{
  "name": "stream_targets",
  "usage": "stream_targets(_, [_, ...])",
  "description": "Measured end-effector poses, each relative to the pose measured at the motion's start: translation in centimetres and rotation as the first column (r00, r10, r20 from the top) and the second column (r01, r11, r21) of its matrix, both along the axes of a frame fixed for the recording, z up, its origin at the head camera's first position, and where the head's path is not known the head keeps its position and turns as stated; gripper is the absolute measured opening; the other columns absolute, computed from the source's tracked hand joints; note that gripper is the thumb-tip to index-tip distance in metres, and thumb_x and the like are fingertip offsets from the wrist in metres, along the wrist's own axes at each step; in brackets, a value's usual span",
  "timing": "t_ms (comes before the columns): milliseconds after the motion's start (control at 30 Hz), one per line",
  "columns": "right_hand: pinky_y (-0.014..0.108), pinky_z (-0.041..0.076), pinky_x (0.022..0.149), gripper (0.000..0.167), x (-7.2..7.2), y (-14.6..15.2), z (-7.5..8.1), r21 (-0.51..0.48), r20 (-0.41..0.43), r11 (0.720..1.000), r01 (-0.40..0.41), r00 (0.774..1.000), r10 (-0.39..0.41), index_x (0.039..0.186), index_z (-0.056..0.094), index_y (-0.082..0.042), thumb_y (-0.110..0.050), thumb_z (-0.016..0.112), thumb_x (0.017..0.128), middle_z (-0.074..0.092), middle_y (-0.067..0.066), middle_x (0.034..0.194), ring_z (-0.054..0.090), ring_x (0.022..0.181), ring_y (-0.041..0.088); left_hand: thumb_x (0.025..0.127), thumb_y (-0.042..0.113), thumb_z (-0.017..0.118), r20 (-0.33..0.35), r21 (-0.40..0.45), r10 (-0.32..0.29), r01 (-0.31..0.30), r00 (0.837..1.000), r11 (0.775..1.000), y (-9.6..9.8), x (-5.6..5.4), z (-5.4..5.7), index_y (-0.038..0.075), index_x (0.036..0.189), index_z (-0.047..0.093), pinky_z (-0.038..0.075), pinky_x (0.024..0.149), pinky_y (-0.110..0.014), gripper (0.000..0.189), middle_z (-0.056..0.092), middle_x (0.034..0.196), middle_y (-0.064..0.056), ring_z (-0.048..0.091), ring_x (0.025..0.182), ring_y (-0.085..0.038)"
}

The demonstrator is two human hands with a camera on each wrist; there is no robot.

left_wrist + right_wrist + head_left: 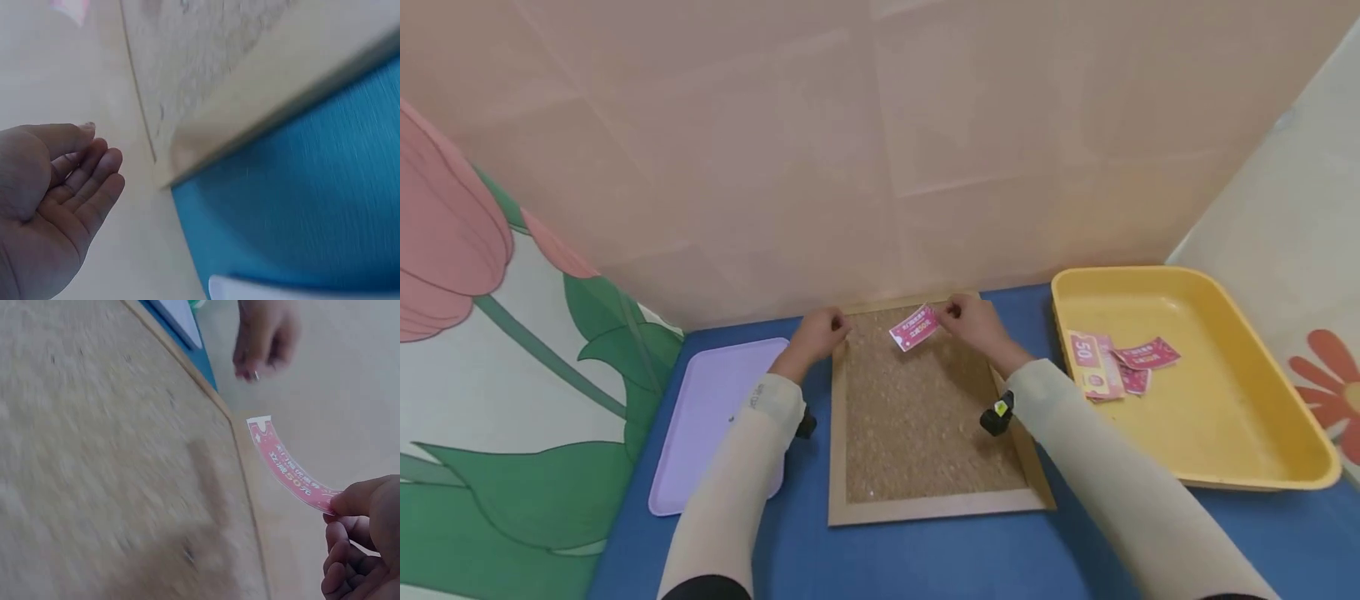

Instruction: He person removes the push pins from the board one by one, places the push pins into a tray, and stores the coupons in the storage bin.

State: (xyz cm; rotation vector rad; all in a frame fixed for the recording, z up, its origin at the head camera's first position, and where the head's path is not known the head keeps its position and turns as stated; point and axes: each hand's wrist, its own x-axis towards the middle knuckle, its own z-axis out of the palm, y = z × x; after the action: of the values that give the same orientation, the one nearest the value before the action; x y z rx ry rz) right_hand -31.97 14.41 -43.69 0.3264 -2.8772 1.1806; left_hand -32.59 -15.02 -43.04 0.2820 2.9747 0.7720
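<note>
A pink-and-white paper coupon [914,327] is pinched at one end between the thumb and finger of my right hand [976,327]. It curves outward from the fingertips in the right wrist view [290,469], above the upper part of a wood-framed corkboard [917,408]. My left hand [820,335] is over the board's far left corner, its thumb and fingertips drawn together. A tiny shiny thing [256,375] shows at those fingertips in the right wrist view, too small to make out its kind. The left wrist view shows the left hand [59,200] with the other fingers loosely bent.
On the right stands a yellow tray [1240,450] with several coupons [1093,367] lying in it. A lilac tray [700,400] lies on the left, partly behind the left sleeve. Both trays and the board rest on a blue table [917,558], against a pale pink wall [850,167].
</note>
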Motion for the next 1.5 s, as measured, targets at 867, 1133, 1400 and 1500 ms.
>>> stream_targets(867, [0.032,0.042,0.06,0.041,1.9,19.0,8.2,0.133,-0.121,0.989,0.068,0.991,-0.052,0.104,0.064,-0.004,-0.043,0.055,0.097,0.062,0.016,0.099,0.051,0.082,0.028,0.096,0.02,0.06,-0.044,-0.005,0.107,-0.107,0.993,0.994,-10.9,5.0,2.1,0.01,0.099,0.06,0.049,0.077,-0.042,0.01,0.063,0.097,-0.011,0.057,0.093,-0.028])
stream_targets(1133, [0.035,0.041,0.062,0.046,2.6,24.3,7.5,0.191,-0.058,0.975,0.117,0.993,-0.107,0.108,0.058,0.0,-0.044,0.049,0.099,0.06,0.021,0.1,0.051,0.083,0.03,0.096,0.019,0.059,-0.046,-0.027,0.151,-0.152,0.987,0.988,-13.6,6.5,0.9,0.007,0.101,0.06,0.047,0.075,-0.041,0.013,0.062,0.095,-0.012,0.056,0.088,-0.028])
stream_targets(1400, [0.033,0.044,0.062,0.049,3.2,28.2,5.4,0.189,0.043,0.975,0.114,0.991,-0.124,0.114,0.055,0.006,-0.04,0.043,0.101,0.058,0.027,0.108,0.053,0.088,0.033,0.093,0.012,0.061,-0.041,-0.056,0.172,-0.174,0.984,0.983,-16.0,7.9,-0.5,0.001,0.096,0.061,0.046,0.072,-0.041,0.011,0.061,0.089,-0.013,0.055,0.082,-0.027])
stream_targets(1500, [0.034,0.044,0.064,0.053,3.3,29.1,4.7,0.192,0.084,0.976,0.101,0.989,-0.119,0.115,0.054,0.008,-0.042,0.043,0.101,0.056,0.029,0.11,0.051,0.094,0.037,0.093,0.012,0.06,-0.013,-0.065,0.19,-0.191,0.982,0.979,-16.8,8.2,-1.0,0.001,0.096,0.062,0.046,0.072,-0.041,0.012,0.062,0.089,-0.013,0.055,0.081,-0.026])
